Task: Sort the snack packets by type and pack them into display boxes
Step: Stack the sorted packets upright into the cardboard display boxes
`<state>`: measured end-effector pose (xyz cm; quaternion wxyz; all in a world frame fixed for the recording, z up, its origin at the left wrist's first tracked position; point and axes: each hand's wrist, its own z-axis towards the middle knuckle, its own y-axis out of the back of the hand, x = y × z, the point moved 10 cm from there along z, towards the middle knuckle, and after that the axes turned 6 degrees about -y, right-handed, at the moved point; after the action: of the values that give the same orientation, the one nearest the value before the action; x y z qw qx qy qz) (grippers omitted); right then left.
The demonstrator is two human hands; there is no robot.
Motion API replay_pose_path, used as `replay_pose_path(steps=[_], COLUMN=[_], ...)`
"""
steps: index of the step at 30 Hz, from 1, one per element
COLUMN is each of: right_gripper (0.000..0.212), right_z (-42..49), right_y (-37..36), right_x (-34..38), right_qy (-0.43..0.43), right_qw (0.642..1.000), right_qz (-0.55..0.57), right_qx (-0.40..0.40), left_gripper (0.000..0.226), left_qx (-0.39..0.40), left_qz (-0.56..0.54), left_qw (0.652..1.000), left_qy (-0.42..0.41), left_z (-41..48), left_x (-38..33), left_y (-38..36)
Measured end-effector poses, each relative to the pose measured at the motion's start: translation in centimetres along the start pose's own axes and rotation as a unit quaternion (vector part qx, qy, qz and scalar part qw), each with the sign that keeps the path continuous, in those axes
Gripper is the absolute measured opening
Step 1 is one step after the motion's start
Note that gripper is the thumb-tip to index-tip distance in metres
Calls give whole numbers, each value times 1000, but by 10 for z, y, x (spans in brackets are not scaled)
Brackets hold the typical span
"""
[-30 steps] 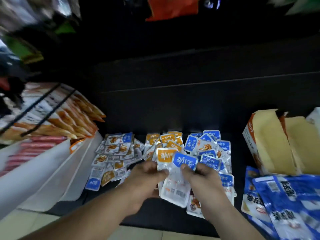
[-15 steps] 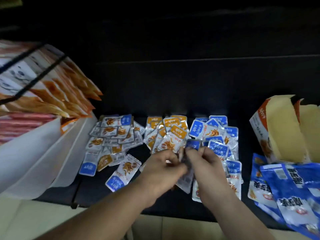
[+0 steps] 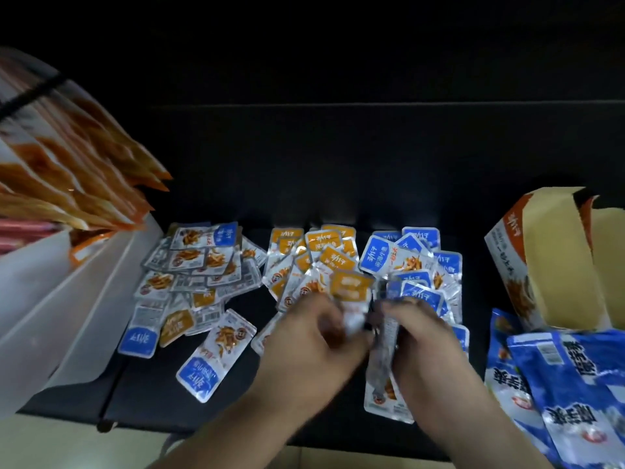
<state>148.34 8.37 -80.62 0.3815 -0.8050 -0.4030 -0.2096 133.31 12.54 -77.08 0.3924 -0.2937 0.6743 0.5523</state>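
Observation:
Small snack packets lie in piles on a dark shelf: a mixed pile (image 3: 199, 265) at the left, an orange-labelled pile (image 3: 318, 255) in the middle, a blue-labelled pile (image 3: 416, 262) to the right. My left hand (image 3: 314, 336) pinches an orange-labelled packet (image 3: 351, 289) above the middle pile. My right hand (image 3: 422, 336) grips a stack of blue-labelled packets (image 3: 385, 350) held edge-on. One blue-labelled packet (image 3: 216, 353) lies alone in front of the left pile. An open orange display box (image 3: 527, 258) stands at the right.
White shelf dividers (image 3: 67, 299) with hanging orange snack bags (image 3: 84, 170) stand at the left. Large blue bags (image 3: 558, 394) lie at the front right, below the display box. The shelf's front edge (image 3: 236, 431) runs under my forearms.
The two hands have drawn apart: the left now holds an orange-labelled packet separated from the blue stack in the right. The camera has tilted further down.

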Motion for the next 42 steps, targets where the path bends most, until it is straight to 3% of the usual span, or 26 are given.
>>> replay_pose_path(steps=[3, 6, 8, 11, 15, 20, 22, 25, 30, 33, 36, 39, 42], right_gripper=[41, 40, 37, 43, 59, 52, 53, 51, 44, 27, 18, 26, 37], right_z=[-12, -18, -15, -3, 11, 28, 44, 60, 33, 18, 15, 14, 17], right_y=[20, 35, 44, 55, 70, 62, 57, 65, 44, -10, -63, -97, -119], right_x=[23, 39, 48, 52, 60, 98, 96, 78, 78, 66, 30, -5, -29], right_qy=[71, 131, 151, 171, 183, 253, 224, 149, 253, 302, 209, 156, 161], right_qw=[982, 952, 928, 885, 847, 706, 667, 678, 678, 731, 785, 767, 689], right_qz=[-149, -228, -284, -372, -429, -574, -636, -666, -639, -594, -582, -620, -704], right_qx=[-94, -154, -186, -221, -253, -328, -317, -273, -261, -149, -9, 58, 67], left_gripper=[35, 40, 44, 45, 28, 29, 31, 32, 23, 21, 33, 66, 70], left_qx=[-30, -32, 6, 12, -11, -16, -17, -19, -16, 1, -23, -19, -18], left_qz=[215, 326, 370, 367, 269, 216, 206, 194, 181, 187, 233, 315, 309], left_qw=[975, 944, 929, 930, 952, 963, 968, 972, 977, 980, 972, 948, 948], left_qy=[-41, -36, -16, -4, -145, -159, -142, -129, -115, -72, -28, 46, 74], left_z=[40, 69, 78, 72, 31, 9, 9, 6, -6, -26, -44, -56, -69], left_x=[-1, 6, 23, 43, 16, 24, 30, 35, 49, 77, 107, 138, 158], left_y=[27, 31, 17, 8, -16, -20, -14, -6, 10, 30, 66, 86, 87])
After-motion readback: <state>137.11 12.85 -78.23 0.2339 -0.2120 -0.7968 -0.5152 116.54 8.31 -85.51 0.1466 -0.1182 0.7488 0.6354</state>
